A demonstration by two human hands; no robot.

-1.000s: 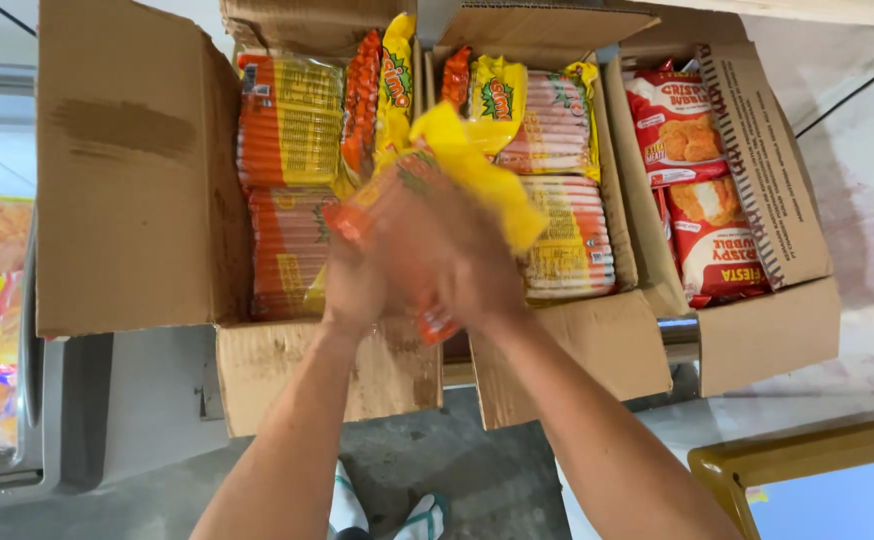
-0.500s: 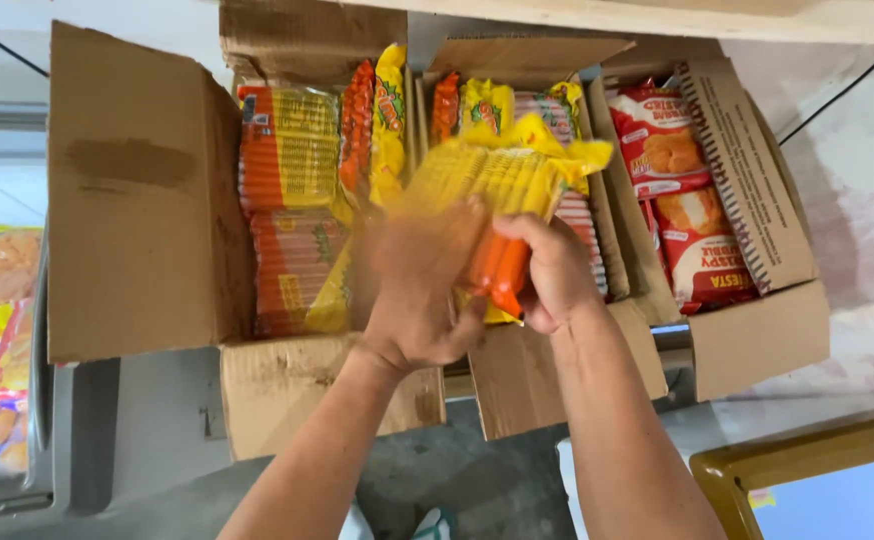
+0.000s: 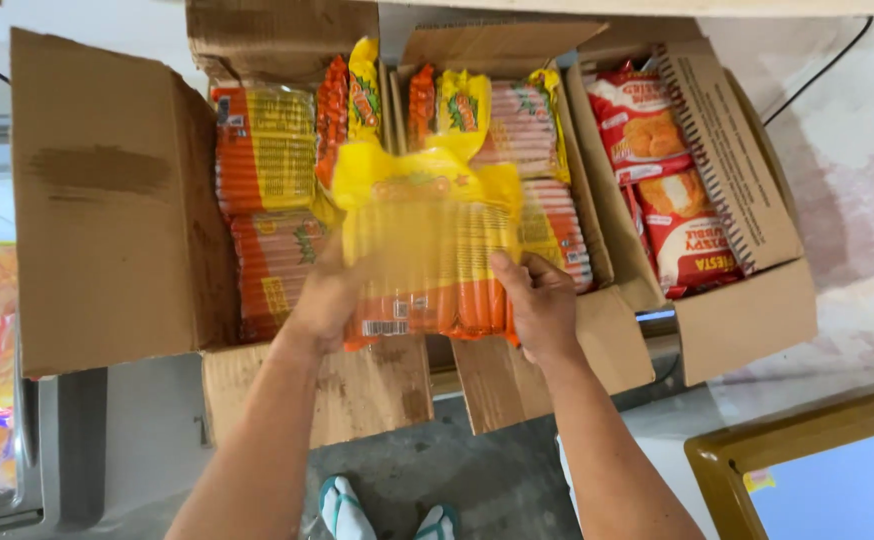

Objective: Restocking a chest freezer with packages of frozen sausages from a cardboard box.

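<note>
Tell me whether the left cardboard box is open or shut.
Open: the left cardboard box has its flaps folded back, showing sausage packs inside.

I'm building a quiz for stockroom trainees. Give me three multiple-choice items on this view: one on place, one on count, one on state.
1. Where are the red packs of breaded pieces?
A. rightmost cardboard box
B. leftmost cardboard box
C. on the floor

2. How many open brown cardboard boxes stand side by side?
A. one
B. three
C. five

3. How is the yellow-topped clear pack of orange sausages held?
A. by both hands
B. by one hand
C. lying untouched

Answers: 1 A, they fill the rightmost cardboard box; 2 B, three sets of flaps show; 3 A, the left hand and right hand grip its lower corners.
</note>
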